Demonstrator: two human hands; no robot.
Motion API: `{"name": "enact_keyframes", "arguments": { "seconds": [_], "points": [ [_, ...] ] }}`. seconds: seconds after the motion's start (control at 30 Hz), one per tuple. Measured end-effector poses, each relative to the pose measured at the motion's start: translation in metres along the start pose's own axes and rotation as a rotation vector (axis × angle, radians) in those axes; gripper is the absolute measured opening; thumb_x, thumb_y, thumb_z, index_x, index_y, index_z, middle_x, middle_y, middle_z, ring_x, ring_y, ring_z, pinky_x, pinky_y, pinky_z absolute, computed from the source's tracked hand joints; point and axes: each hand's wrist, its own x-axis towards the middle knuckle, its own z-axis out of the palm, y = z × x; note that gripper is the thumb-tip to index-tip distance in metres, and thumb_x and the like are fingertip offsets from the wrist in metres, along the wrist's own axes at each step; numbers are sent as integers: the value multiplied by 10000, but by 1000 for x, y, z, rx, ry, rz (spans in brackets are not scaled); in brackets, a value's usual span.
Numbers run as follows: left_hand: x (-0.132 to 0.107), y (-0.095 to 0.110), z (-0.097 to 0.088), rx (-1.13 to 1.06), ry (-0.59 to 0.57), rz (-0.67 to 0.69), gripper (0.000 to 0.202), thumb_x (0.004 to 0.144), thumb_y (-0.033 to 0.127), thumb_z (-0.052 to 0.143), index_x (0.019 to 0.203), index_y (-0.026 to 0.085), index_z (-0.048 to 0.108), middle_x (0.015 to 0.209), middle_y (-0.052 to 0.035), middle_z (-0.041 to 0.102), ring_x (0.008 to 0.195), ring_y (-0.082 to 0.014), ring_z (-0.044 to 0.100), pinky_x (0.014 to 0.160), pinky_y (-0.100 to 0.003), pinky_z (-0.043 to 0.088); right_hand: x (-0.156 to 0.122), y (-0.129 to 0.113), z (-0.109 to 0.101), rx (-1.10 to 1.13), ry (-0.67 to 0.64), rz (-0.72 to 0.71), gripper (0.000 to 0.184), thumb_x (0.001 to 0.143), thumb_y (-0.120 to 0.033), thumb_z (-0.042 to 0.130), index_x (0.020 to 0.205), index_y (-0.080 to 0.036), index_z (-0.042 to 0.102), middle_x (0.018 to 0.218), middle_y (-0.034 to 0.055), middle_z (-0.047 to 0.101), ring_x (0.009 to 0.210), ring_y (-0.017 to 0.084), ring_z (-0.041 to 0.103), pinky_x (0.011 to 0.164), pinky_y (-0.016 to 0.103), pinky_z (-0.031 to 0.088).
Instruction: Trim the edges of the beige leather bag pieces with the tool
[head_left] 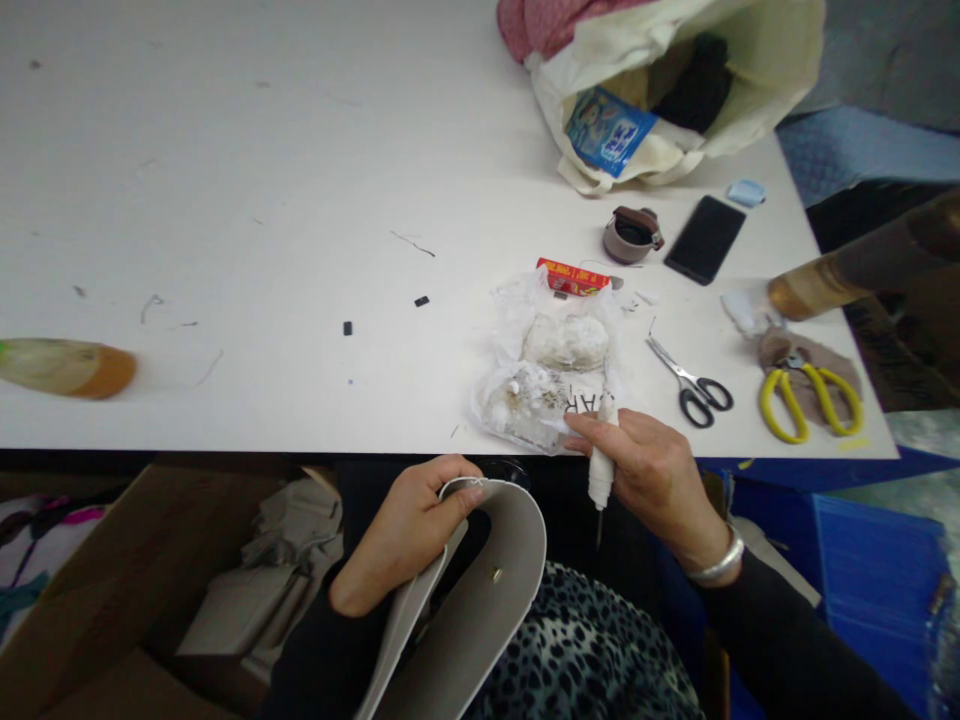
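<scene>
My left hand is closed on the top edge of a bent, light grey panel, held below the table's front edge. The panel has a dark oval opening and a small gold-coloured metal piece on its inner face. In my right hand is an awl with a white wrapped handle, its thin metal tip pointing down, apart from the panel. Just beyond the awl, clear plastic lies on the table around white, powdery lumps. Part of my left fingers is hidden behind the panel.
On the white table are scissors, yellow-handled pliers, a phone, a brown lid, a red packet and small black pieces. Bottles stand at both sides. An open cloth bag sits behind.
</scene>
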Motion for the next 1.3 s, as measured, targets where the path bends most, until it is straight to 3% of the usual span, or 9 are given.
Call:
{"name": "enact_keyframes", "arguments": {
  "seconds": [0.23, 0.63, 0.83, 0.97, 1.1, 1.3],
  "points": [
    [1, -1, 0, -1, 2, 16, 205, 887, 344, 628, 837, 183, 744, 808, -20, 750, 776, -193, 658, 759, -281, 476, -4, 3, 4, 54, 14, 19, 193, 1065, -322, 609, 1183, -240, 737, 803, 47, 686, 732, 176, 633, 645, 299, 486],
    [0, -2, 0, -11, 7, 3, 207, 882, 337, 630, 841, 173, 750, 819, -27, 755, 775, -192, 656, 759, -277, 487, -3, 4, 7, 72, 58, -8, 186, 1055, -292, 622, 1166, -204, 743, 897, 84, 750, 784, 204, 690, 659, 322, 528],
    [-1, -2, 0, -9, 13, -7, 217, 890, 353, 635, 849, 176, 753, 820, -26, 752, 772, -190, 653, 748, -274, 488, -9, 13, 16, 208, 143, 43, 227, 1017, -253, 678, 1243, -247, 702, 1062, 85, 781, 914, 225, 739, 785, 353, 584],
    [-3, -2, 1, 0, 31, 10, 207, 888, 345, 636, 837, 179, 751, 809, -23, 751, 762, -187, 652, 752, -272, 494, -9, 24, 27, 225, 210, 116, 366, 1029, -173, 587, 1378, -277, 624, 1298, 107, 729, 1152, 269, 713, 950, 441, 582],
    [-5, -1, 2, 2, 48, 12, 210, 881, 348, 636, 831, 179, 750, 785, -21, 739, 737, -180, 638, 734, -267, 493, -7, 32, 36, 240, 134, 50, 425, 1020, -128, 555, 1416, -282, 581, 1431, 113, 661, 1293, 279, 651, 1028, 501, 554],
    [-10, 0, 3, -24, 86, -30, 228, 866, 372, 651, 838, 165, 743, 751, -18, 703, 701, -167, 600, 670, -252, 463, -8, 36, 41, 307, 168, -10, 385, 978, -221, 711, 1345, -267, 608, 1450, 137, 646, 1367, 288, 604, 1089, 539, 528]
  ]
}}
